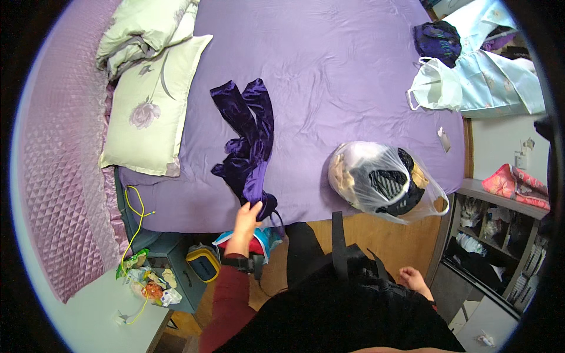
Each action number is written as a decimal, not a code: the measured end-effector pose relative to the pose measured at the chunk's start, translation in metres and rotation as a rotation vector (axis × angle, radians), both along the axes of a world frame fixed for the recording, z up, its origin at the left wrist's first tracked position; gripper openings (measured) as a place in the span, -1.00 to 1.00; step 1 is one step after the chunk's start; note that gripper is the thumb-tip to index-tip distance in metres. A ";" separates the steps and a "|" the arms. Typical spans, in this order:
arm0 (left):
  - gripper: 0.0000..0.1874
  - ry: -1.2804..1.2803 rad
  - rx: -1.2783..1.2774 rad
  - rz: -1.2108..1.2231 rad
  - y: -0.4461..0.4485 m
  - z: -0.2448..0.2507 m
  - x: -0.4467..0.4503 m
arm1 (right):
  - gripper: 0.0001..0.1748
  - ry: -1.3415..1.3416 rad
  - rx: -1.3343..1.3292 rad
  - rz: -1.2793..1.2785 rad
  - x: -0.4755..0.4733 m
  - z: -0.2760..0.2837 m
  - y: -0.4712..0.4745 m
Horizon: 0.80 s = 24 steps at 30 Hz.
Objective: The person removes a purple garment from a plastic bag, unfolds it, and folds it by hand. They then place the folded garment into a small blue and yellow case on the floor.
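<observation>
My left hand [247, 218] grips the near end of a dark purple velvet garment [259, 119], fingers closed at its lighter purple zip-like strip [254, 181]. Two long tubes of the garment, which could be sleeves or legs, stretch away over the lavender bed sheet [318, 101]. Its near part is bunched and partly hidden by the hand. Down at my right side, by the wooden floor, my right hand [411, 279] hangs with curled fingers and nothing visible in it. A clear plastic bag [379, 181] stuffed with clothes, some black and some beige, sits at the bed's near edge.
A flowered pillow [143, 119] and folded quilt [150, 26] lie at left. Below them are a grey bedside cabinet [185, 269] and a yellow cable [140, 220]. At right are a phone-like object [444, 140], a white bag [435, 86] and open shelves [485, 238].
</observation>
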<state>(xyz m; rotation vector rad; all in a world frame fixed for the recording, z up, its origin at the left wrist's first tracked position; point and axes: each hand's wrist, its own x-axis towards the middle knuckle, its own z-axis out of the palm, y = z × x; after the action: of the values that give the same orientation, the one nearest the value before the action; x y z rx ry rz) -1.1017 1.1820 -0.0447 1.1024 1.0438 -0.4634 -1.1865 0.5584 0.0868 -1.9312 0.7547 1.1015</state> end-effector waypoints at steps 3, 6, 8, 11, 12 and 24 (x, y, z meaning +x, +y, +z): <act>-0.64 -0.127 -0.042 -0.316 0.016 0.089 0.000 | -0.82 -0.216 -0.022 0.151 0.006 -0.015 -0.006; -0.70 -0.469 0.096 -0.746 -0.005 0.204 -0.033 | -0.80 -0.388 -0.014 0.251 0.000 -0.016 -0.013; -0.57 -0.669 -0.043 -0.701 -0.050 0.275 -0.068 | -0.76 -0.489 -0.007 0.400 -0.009 -0.008 -0.021; -0.48 -0.985 -0.060 -0.650 -0.153 0.343 -0.114 | -0.70 -0.658 -0.027 0.626 -0.026 0.021 -0.042; -0.49 -1.016 -0.156 -0.694 -0.190 0.357 -0.127 | -0.65 -0.825 0.074 0.630 -0.031 0.036 -0.052; -0.51 -1.308 -0.663 -1.168 -0.523 0.392 -0.166 | -0.52 -1.136 0.372 0.394 -0.167 0.086 -0.128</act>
<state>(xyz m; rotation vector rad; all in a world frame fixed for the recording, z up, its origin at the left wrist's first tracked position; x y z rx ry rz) -1.2672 0.6587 0.3472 0.9865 -0.9410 -0.7321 -1.3538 0.4299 0.1725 -1.9897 -0.4329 0.1667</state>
